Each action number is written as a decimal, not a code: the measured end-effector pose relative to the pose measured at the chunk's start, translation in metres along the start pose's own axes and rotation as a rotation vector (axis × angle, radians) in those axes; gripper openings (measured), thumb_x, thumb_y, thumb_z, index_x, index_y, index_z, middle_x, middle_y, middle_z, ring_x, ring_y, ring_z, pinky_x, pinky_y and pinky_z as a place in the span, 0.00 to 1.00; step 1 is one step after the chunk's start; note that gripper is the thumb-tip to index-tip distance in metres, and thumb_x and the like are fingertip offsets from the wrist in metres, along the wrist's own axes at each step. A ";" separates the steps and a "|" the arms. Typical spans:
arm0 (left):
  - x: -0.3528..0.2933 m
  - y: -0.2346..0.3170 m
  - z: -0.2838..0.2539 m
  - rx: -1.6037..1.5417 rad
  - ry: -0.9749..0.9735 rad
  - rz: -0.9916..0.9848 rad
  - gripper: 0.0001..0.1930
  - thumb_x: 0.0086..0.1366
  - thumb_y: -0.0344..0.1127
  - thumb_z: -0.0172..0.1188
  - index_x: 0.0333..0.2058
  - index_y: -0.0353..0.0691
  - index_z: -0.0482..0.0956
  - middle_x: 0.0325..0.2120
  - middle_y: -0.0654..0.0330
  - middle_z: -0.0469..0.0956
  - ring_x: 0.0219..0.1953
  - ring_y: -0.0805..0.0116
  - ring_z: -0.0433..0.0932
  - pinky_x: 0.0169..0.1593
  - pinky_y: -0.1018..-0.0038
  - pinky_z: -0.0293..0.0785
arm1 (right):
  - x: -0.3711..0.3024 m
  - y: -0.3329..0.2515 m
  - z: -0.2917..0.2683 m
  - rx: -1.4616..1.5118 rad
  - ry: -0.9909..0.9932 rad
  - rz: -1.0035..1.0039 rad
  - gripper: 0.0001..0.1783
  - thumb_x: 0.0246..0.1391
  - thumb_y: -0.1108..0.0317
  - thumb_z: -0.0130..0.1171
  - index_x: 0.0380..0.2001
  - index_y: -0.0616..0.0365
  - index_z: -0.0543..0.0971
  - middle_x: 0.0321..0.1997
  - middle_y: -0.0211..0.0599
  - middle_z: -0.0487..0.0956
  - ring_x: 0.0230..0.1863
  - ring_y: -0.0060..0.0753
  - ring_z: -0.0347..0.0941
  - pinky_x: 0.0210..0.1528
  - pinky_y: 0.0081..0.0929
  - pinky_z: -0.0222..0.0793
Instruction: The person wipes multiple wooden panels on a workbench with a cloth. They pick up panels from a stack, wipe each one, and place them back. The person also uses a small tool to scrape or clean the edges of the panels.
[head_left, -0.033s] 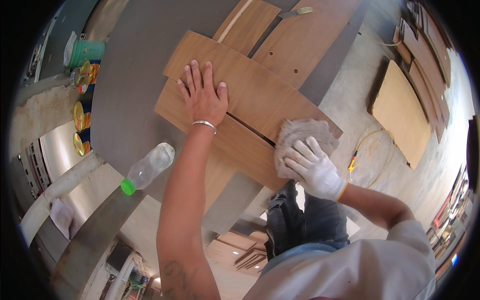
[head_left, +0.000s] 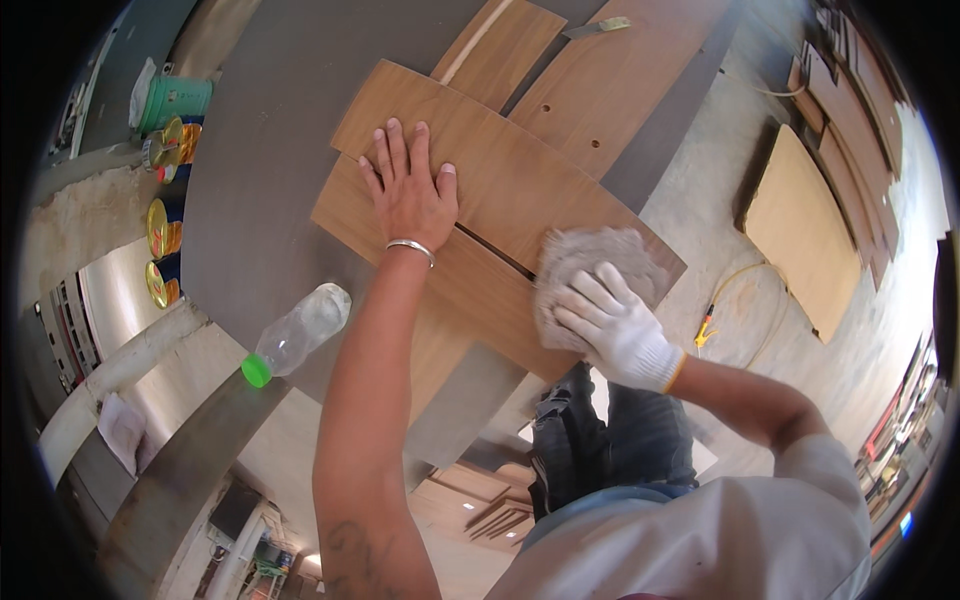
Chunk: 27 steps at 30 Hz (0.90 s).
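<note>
My bare left hand (head_left: 415, 205), a silver bangle at its wrist, lies flat with fingers spread on a brown wood-grain panel (head_left: 500, 175). A second wood-grain panel (head_left: 450, 285) lies alongside on the near side, with a narrow dark gap between the two. In a white knitted glove, my right hand (head_left: 615, 325) bears down on a fluffy grey-beige rag (head_left: 590, 260), its fingers bent over the cloth. The rag spans the right ends of both panels. A clear plastic bottle with a green cap (head_left: 300, 330) lies left of my left forearm.
Beyond the panels, on the dark tabletop (head_left: 270, 150), are more wood boards (head_left: 600, 90) and a flat scraper-like tool (head_left: 598, 28). Cans (head_left: 163, 230) and a green bucket (head_left: 175, 102) stand at the left. A yellow air hose with nozzle (head_left: 706, 328) and a tan board (head_left: 805, 230) are on the right.
My right hand and the rag have slid a little left and away from me across the panels. My left hand stays in place on the panel.
</note>
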<state>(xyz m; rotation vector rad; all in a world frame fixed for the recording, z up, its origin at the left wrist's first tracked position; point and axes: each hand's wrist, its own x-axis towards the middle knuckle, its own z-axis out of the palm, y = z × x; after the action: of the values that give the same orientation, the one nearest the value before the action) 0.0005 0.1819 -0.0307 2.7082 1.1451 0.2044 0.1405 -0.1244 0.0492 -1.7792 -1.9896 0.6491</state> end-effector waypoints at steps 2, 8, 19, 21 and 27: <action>0.003 -0.005 -0.003 -0.179 -0.076 -0.041 0.33 0.77 0.55 0.41 0.75 0.47 0.61 0.80 0.52 0.46 0.81 0.50 0.38 0.79 0.46 0.27 | 0.054 0.004 0.006 0.012 0.035 -0.094 0.36 0.33 0.62 0.73 0.52 0.59 0.82 0.61 0.38 0.78 0.70 0.47 0.66 0.75 0.51 0.56; 0.024 -0.024 -0.020 -0.726 -0.334 -0.153 0.38 0.80 0.66 0.22 0.76 0.53 0.61 0.81 0.58 0.40 0.82 0.60 0.29 0.77 0.56 0.12 | 0.163 0.008 0.017 -0.037 0.206 -0.195 0.38 0.35 0.60 0.74 0.54 0.59 0.80 0.62 0.38 0.77 0.70 0.49 0.64 0.75 0.49 0.56; 0.019 -0.029 -0.025 -0.743 -0.384 -0.164 0.41 0.77 0.70 0.22 0.77 0.53 0.57 0.81 0.60 0.37 0.82 0.61 0.26 0.77 0.57 0.11 | 0.118 0.004 0.013 -0.047 0.017 -0.121 0.33 0.41 0.64 0.71 0.56 0.58 0.81 0.64 0.40 0.78 0.71 0.48 0.66 0.79 0.54 0.50; 0.025 -0.027 -0.026 -0.754 -0.394 -0.149 0.41 0.77 0.71 0.22 0.77 0.52 0.57 0.81 0.60 0.37 0.82 0.61 0.25 0.77 0.57 0.11 | 0.175 0.001 0.026 -0.078 0.149 -0.109 0.32 0.44 0.64 0.71 0.56 0.58 0.81 0.63 0.39 0.78 0.71 0.46 0.66 0.79 0.53 0.49; 0.017 -0.033 -0.024 -0.735 -0.372 -0.154 0.42 0.76 0.72 0.22 0.77 0.54 0.58 0.81 0.60 0.37 0.82 0.62 0.26 0.77 0.59 0.11 | 0.078 -0.023 0.016 -0.085 -0.024 0.050 0.41 0.35 0.64 0.75 0.58 0.60 0.78 0.66 0.43 0.75 0.73 0.52 0.62 0.77 0.60 0.48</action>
<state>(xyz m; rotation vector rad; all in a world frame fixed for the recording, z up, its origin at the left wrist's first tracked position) -0.0162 0.2197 -0.0138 1.9050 0.9215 0.0697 0.1031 -0.0506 0.0483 -1.8843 -2.0227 0.6125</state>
